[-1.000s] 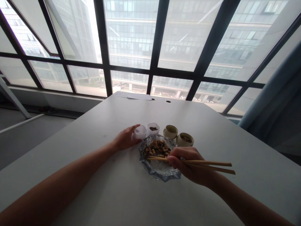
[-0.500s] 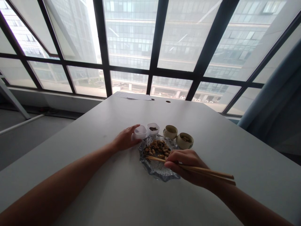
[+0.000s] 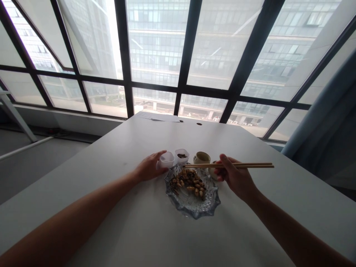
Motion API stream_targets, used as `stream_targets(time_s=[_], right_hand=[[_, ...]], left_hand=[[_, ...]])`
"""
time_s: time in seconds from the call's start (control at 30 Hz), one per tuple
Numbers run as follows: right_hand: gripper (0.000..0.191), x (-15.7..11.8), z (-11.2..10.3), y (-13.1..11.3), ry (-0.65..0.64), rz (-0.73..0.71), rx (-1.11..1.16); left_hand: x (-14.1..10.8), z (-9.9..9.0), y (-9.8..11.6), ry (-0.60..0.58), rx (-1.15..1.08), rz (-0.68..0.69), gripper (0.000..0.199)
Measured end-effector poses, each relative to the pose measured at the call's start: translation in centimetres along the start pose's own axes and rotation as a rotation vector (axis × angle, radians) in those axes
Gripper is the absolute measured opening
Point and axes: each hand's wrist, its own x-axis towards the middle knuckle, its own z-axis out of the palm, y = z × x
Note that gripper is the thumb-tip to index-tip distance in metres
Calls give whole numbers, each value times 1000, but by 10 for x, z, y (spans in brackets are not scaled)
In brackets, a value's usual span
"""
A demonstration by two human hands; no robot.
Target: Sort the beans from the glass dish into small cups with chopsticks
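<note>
My left hand is closed around the side of a small white plastic cup, thumb and fingers on its wall. In my right hand is a pair of wooden chopsticks, held nearly level. Their tips are over the far rim of a scalloped glass dish, with a tiny dark bit at the ends that I cannot make out clearly. Inside the dish lie peanuts and darker seeds. A second white cup holds dark seeds.
Behind the dish stands an olive ceramic cup. Another ceramic cup is mostly hidden by my right hand. Papers lie at the far end of the white table, before large windows. A blue curtain hangs at right.
My right hand has risen and moved right and away from me, lifting the chopsticks from the dish's contents to above its far rim. My left hand stays on the white cup.
</note>
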Motion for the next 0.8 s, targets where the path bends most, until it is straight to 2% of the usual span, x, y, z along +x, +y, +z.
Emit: stream_targets(time_s=[0.1, 0.17, 0.23, 0.33, 0.43, 0.5, 0.57, 0.7, 0.8], right_hand=[[46, -5, 0, -3, -17, -103, -100], [41, -11, 0, -8, -70, -260, -225], [34, -17, -1, -15, -191, -496, -419], [25, -24, -2, -24, -437, -874, -759], [23, -28, 0, -27, -559, -1073, -937], [23, -30, 3, -27, -565, -1110, -948], [22, -31, 4, -28, -542, -1078, -900], [25, -28, 1, -31, -321, -840, -700], [31, -26, -2, -31, -178, -678, -547]], left_hand=[[0, 0, 0, -7, 3, -3, 73], [0, 0, 0, -5, 3, 6, 74], [0, 1, 0, 0, 4, 13, 74], [-1, 1, -1, 1, 11, 11, 74], [-1, 0, -1, -5, 16, 18, 74], [-1, 0, -1, -4, 18, 15, 74], [-1, 1, -2, 8, 16, 0, 75], [-2, 4, -4, 126, -13, 10, 76], [-2, 5, -3, 177, -30, 53, 67]])
